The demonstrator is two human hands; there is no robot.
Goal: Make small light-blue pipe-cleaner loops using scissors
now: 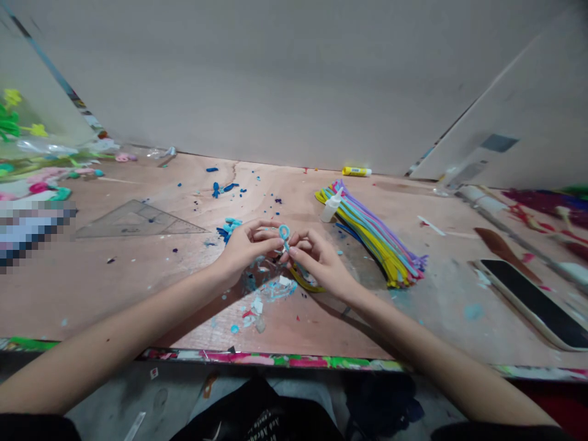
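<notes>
Light-blue loop pinched above the desk, inward from the middle of its front edge.
Fingertips of the left hand and right hand grasp it; a slack pinch could let it uncurl or fall onto the scraps below. Farther right, a careless knuckle might topple the white bottle beside the bundled stems.

Left of the fuzzy stem bundle, the left hand and right hand pinched a light-blue loop; right of the bundle lay a phone.
</notes>
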